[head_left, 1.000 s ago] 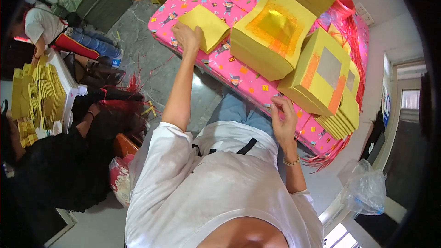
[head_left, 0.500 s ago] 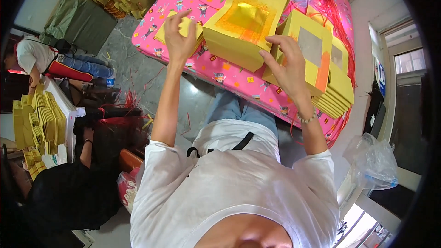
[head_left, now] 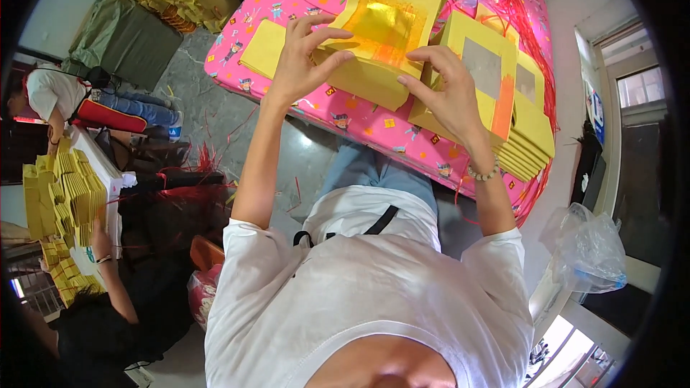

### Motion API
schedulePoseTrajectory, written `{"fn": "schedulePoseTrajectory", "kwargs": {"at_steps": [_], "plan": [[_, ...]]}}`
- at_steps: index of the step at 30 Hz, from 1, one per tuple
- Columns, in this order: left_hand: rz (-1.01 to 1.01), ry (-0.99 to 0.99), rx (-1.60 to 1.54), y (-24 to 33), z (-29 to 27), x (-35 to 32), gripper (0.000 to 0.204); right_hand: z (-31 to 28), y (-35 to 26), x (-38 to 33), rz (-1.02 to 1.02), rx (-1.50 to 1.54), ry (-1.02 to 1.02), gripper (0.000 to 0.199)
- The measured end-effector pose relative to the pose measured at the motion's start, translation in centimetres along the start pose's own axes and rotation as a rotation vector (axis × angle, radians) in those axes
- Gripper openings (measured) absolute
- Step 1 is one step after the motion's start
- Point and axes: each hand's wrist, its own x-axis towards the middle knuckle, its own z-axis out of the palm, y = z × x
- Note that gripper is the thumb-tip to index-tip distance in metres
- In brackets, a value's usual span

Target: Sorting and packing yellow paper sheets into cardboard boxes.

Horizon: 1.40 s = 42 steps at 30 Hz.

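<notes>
A stack of yellow paper sheets [head_left: 361, 80] lies on the pink table in front of me. Its top sheet bears a shiny gold square [head_left: 388, 23] with an orange border. My left hand [head_left: 307, 59] reaches over the near left corner of the stack, index finger above the sheet and thumb by the front edge. At the near right corner is my right hand [head_left: 449, 93], its index finger by the sheet's edge and its thumb lower, before the stack's side. Both hands have thumb and fingers apart; neither visibly grips paper.
Beside my right hand stand more yellow stacks with a grey window-like patch [head_left: 483, 70]. A smaller yellow stack [head_left: 260, 47] lies left. Red strings [head_left: 544, 100] trail down the table's right edge. Two people work at a white table [head_left: 108, 172] piled with yellow bundles.
My left hand has moved right, from above the small left stack to the near left corner of the gold-square stack. My right hand has shifted slightly left.
</notes>
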Motion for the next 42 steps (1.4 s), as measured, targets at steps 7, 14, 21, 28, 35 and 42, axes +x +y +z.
{"fn": "schedulePoseTrajectory", "kwargs": {"at_steps": [7, 14, 21, 28, 35, 42], "plan": [[-0.026, -0.016, -0.067, -0.3, 0.3, 0.2, 0.024, -0.7, 1.1, -0.4, -0.001, 0.001, -0.032, 0.032], [-0.063, -0.056, -0.123, -0.4, 0.3, 0.3, 0.026, -0.8, 1.0, -0.1, 0.054, 0.037, -0.093, 0.029], [-0.052, -0.065, -0.116, -0.2, 0.4, 0.7, 0.028, -1.1, 1.8, 0.1, 0.16, 0.142, -0.13, 0.026], [-0.045, -0.105, -0.106, -0.4, 0.1, 0.2, 0.029, -1.1, 1.0, 0.4, 0.153, 0.069, -0.158, 0.024], [-0.066, -0.116, -0.102, -0.6, 0.2, 0.3, 0.029, -0.6, 1.4, 0.5, 0.13, -0.006, -0.099, 0.023], [-0.314, -0.127, -0.279, -0.4, 0.5, 0.9, 0.031, -0.6, 1.4, 0.6, 0.158, 0.063, -0.112, 0.024]]}}
